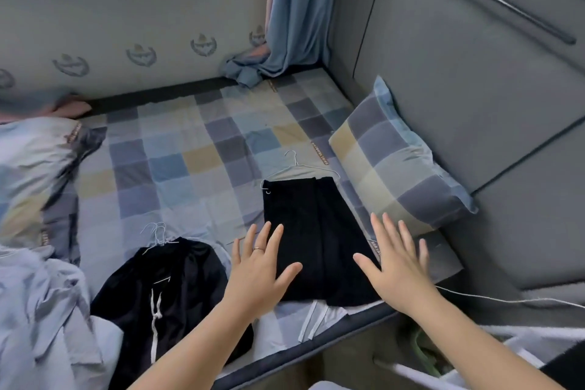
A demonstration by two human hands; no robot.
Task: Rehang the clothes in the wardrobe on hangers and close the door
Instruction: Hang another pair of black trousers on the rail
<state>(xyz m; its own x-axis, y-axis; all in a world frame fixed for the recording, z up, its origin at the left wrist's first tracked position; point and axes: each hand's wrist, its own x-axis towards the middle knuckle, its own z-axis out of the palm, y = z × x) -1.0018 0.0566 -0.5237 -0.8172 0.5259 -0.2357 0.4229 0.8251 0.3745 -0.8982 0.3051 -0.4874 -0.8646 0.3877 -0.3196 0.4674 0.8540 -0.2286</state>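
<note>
A folded black garment (316, 231) lies flat on the checked bed sheet (177, 161), with a thin white wire hanger (300, 165) at its far end. My left hand (259, 269) hovers with spread fingers over the garment's near left edge. My right hand (395, 263) is spread flat at its near right edge. Neither hand holds anything. A second black garment with white drawstrings (164, 291) lies crumpled to the left, with white wire hangers (156, 234) at its top. No wardrobe is in view.
A checked pillow (399, 161) leans against the grey padded headboard (474, 79) on the right. A bunched duvet (38, 174) and pale blue clothes (41, 320) fill the left. A blue curtain (294, 9) hangs at the far corner. A white cable (506, 300) runs along the bed edge.
</note>
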